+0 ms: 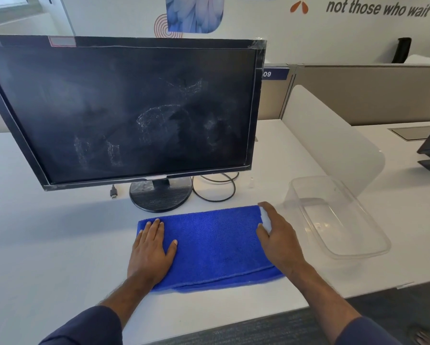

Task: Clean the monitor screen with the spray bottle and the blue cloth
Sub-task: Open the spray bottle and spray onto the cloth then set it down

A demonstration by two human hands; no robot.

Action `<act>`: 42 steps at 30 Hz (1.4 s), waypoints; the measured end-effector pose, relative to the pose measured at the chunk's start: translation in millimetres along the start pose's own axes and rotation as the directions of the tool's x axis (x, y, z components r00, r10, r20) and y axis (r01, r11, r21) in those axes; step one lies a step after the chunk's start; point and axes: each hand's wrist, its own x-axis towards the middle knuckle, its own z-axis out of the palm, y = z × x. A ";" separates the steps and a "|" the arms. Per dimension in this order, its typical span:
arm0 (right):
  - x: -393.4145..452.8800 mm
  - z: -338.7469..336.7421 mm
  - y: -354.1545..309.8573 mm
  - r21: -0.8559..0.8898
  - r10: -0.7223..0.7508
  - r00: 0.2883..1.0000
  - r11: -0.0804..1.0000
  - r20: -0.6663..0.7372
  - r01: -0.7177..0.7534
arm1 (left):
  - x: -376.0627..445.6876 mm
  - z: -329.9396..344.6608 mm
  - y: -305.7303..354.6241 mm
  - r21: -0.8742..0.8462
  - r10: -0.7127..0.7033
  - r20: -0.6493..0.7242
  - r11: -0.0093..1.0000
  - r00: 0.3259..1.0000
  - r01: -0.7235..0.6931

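The black monitor [124,108] stands on the white desk, its dark screen marked with whitish smears and streaks around the middle and lower left. A folded blue cloth [214,245] lies flat on the desk in front of the monitor's round base. My left hand [151,252] rests palm down on the cloth's left end with the fingers spread. My right hand [281,240] sits at the cloth's right end, curled around a small white spray bottle [265,219]. Most of the bottle is hidden under the hand.
A clear plastic container [358,247] stands empty just right of the cloth. A black cable loop [216,192] and a loose plug [113,192] lie by the monitor base. A small clear cap [251,181] is behind the cloth. A frosted divider [333,135] rises at the right.
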 end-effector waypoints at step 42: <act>-74.1 -4.4 31.4 -0.021 0.070 0.994 0.997 0.088 -0.069 | -1.4 -2.4 2.4 0.017 0.000 0.013 1.000 1.000 0.000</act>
